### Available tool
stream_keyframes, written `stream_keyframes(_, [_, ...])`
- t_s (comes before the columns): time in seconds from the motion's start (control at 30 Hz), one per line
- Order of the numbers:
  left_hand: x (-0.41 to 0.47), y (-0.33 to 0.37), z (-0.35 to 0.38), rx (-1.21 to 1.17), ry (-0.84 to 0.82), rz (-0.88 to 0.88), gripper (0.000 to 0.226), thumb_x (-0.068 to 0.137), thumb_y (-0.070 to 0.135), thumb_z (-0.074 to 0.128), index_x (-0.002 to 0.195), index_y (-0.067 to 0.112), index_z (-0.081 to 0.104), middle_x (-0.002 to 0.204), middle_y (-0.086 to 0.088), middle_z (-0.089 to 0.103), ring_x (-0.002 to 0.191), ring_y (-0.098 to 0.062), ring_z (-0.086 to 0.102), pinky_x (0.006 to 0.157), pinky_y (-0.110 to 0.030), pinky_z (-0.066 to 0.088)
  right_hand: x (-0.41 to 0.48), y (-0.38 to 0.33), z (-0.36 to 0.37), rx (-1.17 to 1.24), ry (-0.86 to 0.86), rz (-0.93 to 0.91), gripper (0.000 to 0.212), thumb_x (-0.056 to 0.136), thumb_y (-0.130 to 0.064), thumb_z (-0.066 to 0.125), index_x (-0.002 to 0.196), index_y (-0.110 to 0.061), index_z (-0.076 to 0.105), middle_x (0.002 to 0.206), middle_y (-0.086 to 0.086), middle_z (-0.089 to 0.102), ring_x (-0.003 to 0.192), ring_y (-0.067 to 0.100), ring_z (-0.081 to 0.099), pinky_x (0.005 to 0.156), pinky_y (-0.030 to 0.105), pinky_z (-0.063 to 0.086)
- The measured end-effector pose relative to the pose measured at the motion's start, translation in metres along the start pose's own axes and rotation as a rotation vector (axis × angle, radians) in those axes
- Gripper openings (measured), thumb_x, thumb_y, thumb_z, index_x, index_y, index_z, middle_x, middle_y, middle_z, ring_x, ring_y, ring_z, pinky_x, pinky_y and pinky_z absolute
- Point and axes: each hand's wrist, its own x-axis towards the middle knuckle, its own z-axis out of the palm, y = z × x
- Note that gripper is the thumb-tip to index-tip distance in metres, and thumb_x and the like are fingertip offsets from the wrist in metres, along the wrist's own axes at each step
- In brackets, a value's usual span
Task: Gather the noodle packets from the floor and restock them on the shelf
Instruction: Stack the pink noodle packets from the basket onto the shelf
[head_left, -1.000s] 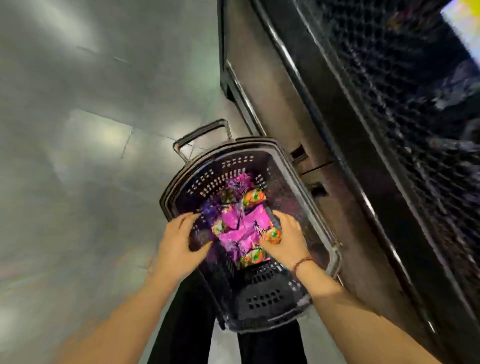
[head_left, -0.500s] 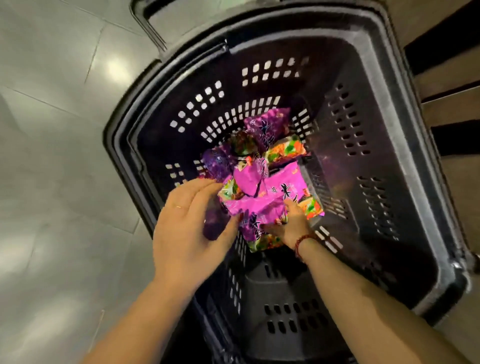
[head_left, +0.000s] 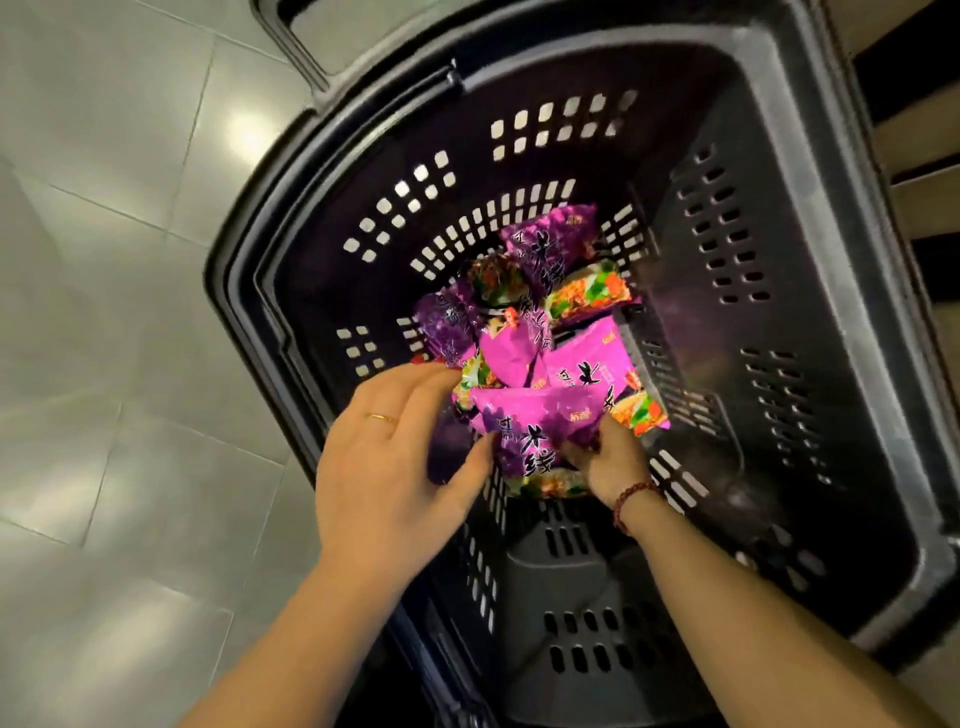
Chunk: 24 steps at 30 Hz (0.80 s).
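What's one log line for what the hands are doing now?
place: basket | left hand: open, touching noodle packets | right hand: pinching nearest packet | step: gathering

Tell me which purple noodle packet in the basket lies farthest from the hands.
The dark purple noodle packet at the pile's far end, beside the basket's perforated wall. The brighter packets lie closer to the left hand and right hand.

Our right grip (head_left: 613, 467) pinches the near edge of a pink noodle packet (head_left: 535, 415); just left of it our left grip (head_left: 384, 467), fingers nearly straight, touches the same packet with its thumb. Beyond both grips more packets (head_left: 550, 244) lie heaped in the black basket (head_left: 727, 312)
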Motion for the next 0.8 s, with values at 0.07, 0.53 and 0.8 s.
stream_keyframes(0.07, [0.004, 0.007, -0.002, 0.016, -0.07, 0.016, 0.066, 0.074, 0.041, 0.073, 0.129, 0.011, 0.057, 0.129, -0.005, 0.058, 0.12, -0.022, 0.051, 0.1, -0.027, 0.037, -0.015, -0.014, -0.017, -0.067, 0.037, -0.097, 0.015, 0.081, -0.013, 0.076, 0.085, -0.015, 0.062, 0.081, 0.001, 0.067, 0.08, 0.015, 0.065, 0.074, 0.039, 0.054])
stream_keyframes(0.53, [0.051, 0.027, 0.058, -1.032, -0.488, -0.851, 0.04, 0.066, 0.015, 0.084, 0.104, 0.018, 0.071, 0.099, -0.004, 0.075, 0.095, -0.024, 0.071, 0.093, -0.043, 0.055, -0.015, -0.097, -0.077, 0.251, -0.341, -0.155, 0.022, 0.081, -0.023, 0.072, 0.093, -0.007, 0.062, 0.077, -0.006, 0.066, 0.071, 0.006, 0.061, 0.065, 0.016, 0.048])
stream_keyframes(0.8, [0.028, 0.006, 0.105, -1.028, -0.083, -1.267, 0.03, 0.074, 0.013, 0.08, 0.101, 0.016, 0.067, 0.098, -0.01, 0.074, 0.091, -0.031, 0.071, 0.083, -0.044, 0.058, 0.052, -0.031, -0.061, -0.045, 0.114, -0.005, 0.051, 0.078, -0.001, 0.076, 0.121, 0.013, 0.052, 0.119, 0.029, 0.06, 0.115, 0.039, 0.055, 0.093, 0.038, 0.044])
